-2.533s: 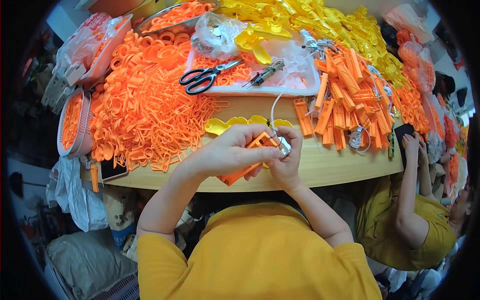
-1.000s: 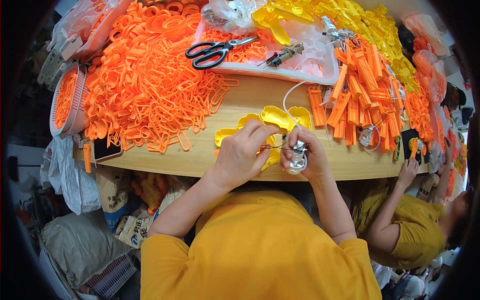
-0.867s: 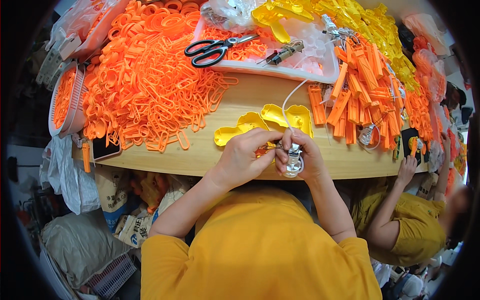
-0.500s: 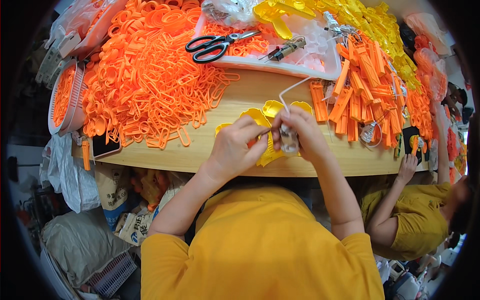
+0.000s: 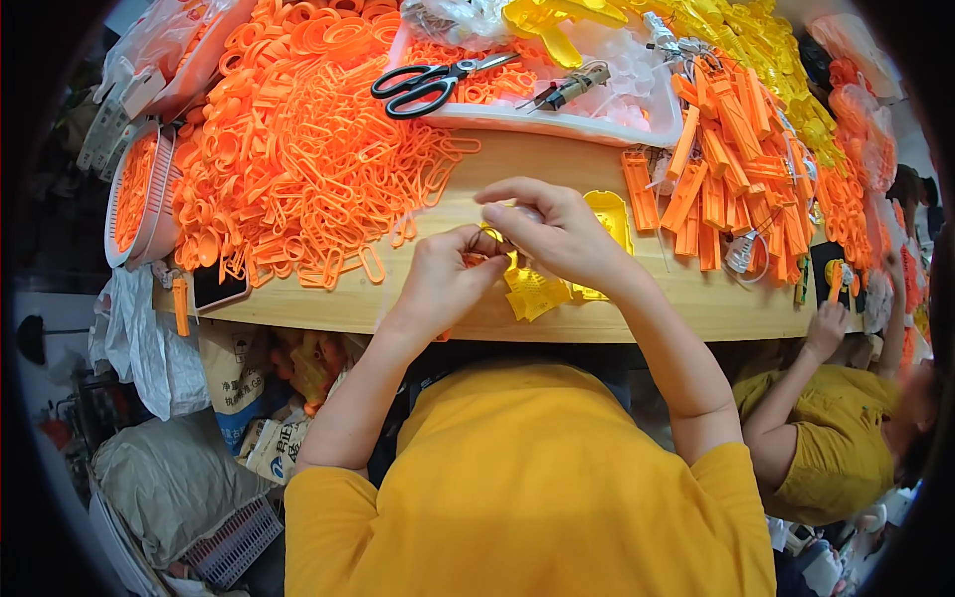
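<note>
Orange plastic piece (image 5: 475, 260), mostly hidden, over bench (image 5: 676, 306): my left grip (image 5: 446, 277) pinches it, probably steadying; right hand's (image 5: 567, 236) closure I cannot tell. Yellow shells (image 5: 537, 296) lie close, seemingly for reach.

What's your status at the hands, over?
Left hand closed on a mostly hidden orange part. Right hand close beside, grip unclear. Yellow shells on table, partly behind right hand.
</note>
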{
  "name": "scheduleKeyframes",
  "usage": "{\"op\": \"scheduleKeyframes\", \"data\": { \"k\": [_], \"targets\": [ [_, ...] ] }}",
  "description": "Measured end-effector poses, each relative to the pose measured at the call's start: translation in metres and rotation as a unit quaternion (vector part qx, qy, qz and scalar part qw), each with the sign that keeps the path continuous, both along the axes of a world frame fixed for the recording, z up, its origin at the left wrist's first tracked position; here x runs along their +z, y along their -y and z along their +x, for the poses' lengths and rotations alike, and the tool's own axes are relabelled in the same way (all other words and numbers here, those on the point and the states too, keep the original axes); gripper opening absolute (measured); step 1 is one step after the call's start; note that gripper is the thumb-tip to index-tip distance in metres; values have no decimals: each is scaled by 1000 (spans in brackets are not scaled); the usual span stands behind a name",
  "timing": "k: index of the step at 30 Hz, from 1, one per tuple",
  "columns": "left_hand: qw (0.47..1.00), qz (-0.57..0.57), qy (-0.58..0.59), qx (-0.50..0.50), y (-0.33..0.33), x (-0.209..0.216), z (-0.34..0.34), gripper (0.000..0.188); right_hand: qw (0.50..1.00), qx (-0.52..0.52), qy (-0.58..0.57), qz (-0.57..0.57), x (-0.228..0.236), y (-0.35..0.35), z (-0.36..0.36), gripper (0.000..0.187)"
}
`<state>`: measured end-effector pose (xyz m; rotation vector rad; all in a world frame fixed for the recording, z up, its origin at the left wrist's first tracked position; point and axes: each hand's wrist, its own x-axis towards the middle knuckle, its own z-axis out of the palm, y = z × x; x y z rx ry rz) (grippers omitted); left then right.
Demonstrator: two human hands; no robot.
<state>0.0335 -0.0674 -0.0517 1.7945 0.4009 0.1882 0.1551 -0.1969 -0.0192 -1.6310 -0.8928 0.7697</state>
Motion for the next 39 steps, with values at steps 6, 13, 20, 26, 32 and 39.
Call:
{"op": "scheduleKeyframes", "data": {
  "k": [6,13,20,26,32,39],
  "targets": [
    [995,50,-84,-37,1,-13,3,11,976,-77,-198,-38,-30,41,-3,34],
    [989,131,-51,-54,2,-17,7,14,954,-109,-275,58,-42,52,-11,30],
    [915,392,92,-32,28,-14,-6,12,945,-127,-286,98,-48,53,-16,27],
    [909,395,111,-70,16,-16,2,17,962,-167,-198,89,-51,52,-18,32],
    [959,229,166,-22,14,-12,1,47,958,-241,-143,67,-54,53,-9,43],
    [896,376,223,-84,33,-10,21,67,963,-247,-88,66,-53,50,-22,54]
  ]
}}
